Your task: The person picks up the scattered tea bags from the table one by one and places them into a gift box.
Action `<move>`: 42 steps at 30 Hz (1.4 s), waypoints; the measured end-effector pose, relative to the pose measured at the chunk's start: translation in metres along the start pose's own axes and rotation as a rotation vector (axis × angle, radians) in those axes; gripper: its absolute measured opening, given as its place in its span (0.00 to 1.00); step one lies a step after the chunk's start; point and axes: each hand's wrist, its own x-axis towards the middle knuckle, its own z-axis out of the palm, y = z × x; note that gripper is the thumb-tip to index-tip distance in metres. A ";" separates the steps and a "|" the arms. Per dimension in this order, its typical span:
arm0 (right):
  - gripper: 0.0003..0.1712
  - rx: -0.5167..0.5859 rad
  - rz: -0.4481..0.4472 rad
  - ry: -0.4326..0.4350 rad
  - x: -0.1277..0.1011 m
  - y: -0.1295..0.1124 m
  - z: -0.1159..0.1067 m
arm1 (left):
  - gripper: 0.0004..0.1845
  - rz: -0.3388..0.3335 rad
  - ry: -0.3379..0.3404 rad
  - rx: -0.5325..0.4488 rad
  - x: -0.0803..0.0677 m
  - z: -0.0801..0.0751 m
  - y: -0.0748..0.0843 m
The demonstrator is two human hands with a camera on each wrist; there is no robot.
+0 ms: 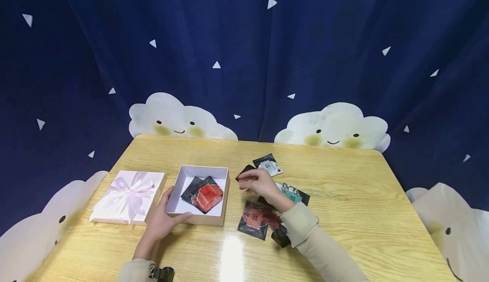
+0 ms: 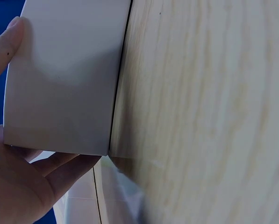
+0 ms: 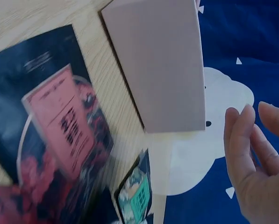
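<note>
My left hand (image 1: 163, 222) holds the near left corner of an open pale box (image 1: 204, 219). Its thumb lies over the front rim and its fingers press the left side, as the left wrist view also shows. Inside the box, a black sachet with a red label (image 1: 209, 193) overlaps another dark sachet (image 1: 192, 187). My right hand (image 1: 267, 186) hovers right of the box, close to a dark sachet (image 1: 245, 171). In the right wrist view its fingers (image 3: 239, 149) are loosely bent, with thumb apart and nothing between them.
Left of the box lies a pale lid with a ribbon bow (image 1: 130, 195). Around my right forearm lie a red-labelled sachet (image 1: 254, 219), a green-labelled one (image 1: 294, 195) and a white-labelled one (image 1: 269, 166). A dark blue curtain (image 1: 244, 40) hangs behind the wooden table (image 1: 351, 214).
</note>
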 end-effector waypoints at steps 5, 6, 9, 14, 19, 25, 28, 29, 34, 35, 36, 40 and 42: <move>0.15 -0.049 -0.025 -0.005 -0.012 -0.005 -0.012 | 0.53 0.000 -0.003 0.011 0.000 0.000 -0.001; 0.15 -0.051 -0.025 -0.003 -0.013 -0.004 -0.014 | 0.53 0.000 -0.003 0.012 0.000 0.000 -0.001; 0.17 -0.054 -0.016 0.012 -0.016 -0.002 -0.022 | 0.53 -0.002 -0.001 0.017 0.000 0.000 -0.001; 0.19 -0.074 -0.017 0.045 -0.020 0.004 -0.038 | 0.53 -0.005 -0.005 0.017 0.000 0.000 -0.001; 0.19 -0.078 -0.012 0.083 -0.029 -0.005 -0.053 | 0.53 -0.006 -0.009 0.015 -0.001 0.000 0.000; 0.20 -0.164 -0.024 0.095 -0.046 -0.024 -0.064 | 0.53 -0.009 -0.008 0.005 -0.002 0.002 -0.001; 0.21 -0.191 -0.032 0.099 -0.048 -0.019 -0.072 | 0.54 -0.011 -0.009 0.004 -0.003 0.002 -0.002; 0.21 -0.195 -0.031 0.103 -0.048 -0.015 -0.076 | 0.53 -0.010 -0.008 0.006 -0.003 0.002 -0.002; 0.23 -0.233 -0.024 0.141 -0.047 0.005 -0.092 | 0.53 -0.008 -0.006 0.015 -0.002 0.002 -0.002; 0.24 -0.247 -0.027 0.146 -0.047 0.008 -0.095 | 0.53 -0.009 -0.007 0.015 -0.002 0.002 -0.002; 0.24 -0.261 -0.026 0.154 -0.048 0.011 -0.097 | 0.53 -0.009 -0.006 0.017 -0.002 0.002 -0.002; 0.27 -0.293 -0.007 0.173 -0.050 0.020 -0.104 | 0.53 -0.005 -0.007 0.011 -0.002 0.000 0.000; 0.29 -0.308 0.017 0.179 -0.051 0.024 -0.107 | 0.53 0.000 -0.007 0.010 -0.001 -0.001 0.001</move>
